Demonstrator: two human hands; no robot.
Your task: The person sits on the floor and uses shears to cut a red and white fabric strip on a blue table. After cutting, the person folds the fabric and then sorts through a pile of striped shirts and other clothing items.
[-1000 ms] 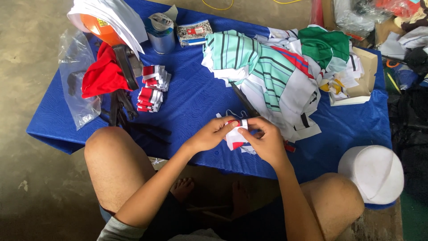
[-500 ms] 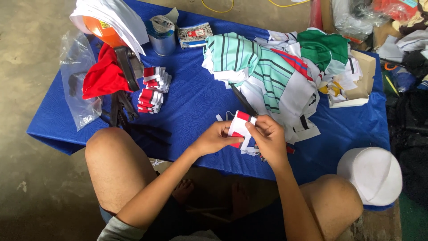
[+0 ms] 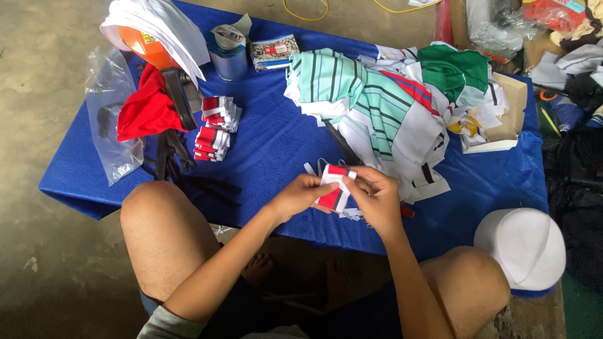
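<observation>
My left hand (image 3: 301, 193) and my right hand (image 3: 375, 198) together pinch a small red and white fabric piece (image 3: 333, 186) just above the near edge of the blue table (image 3: 270, 138). The left fingers grip its left side, the right fingers its upper right corner. A few loose white scraps (image 3: 312, 168) lie on the table right behind it. A pile of similar folded red and white pieces (image 3: 215, 127) sits to the left. Dark scissors (image 3: 342, 144) lie just beyond my hands.
A heap of striped green, white and red cloth (image 3: 389, 107) covers the table's back right. A metal tin (image 3: 228, 53), a small printed box (image 3: 274, 51), a red cloth (image 3: 146, 112) and a clear plastic bag (image 3: 113, 119) are at left. A white cap (image 3: 524, 248) rests by my right knee.
My hands have lifted the fabric piece slightly and turned it more upright; the fingers have shifted along its edges. Nothing else has moved.
</observation>
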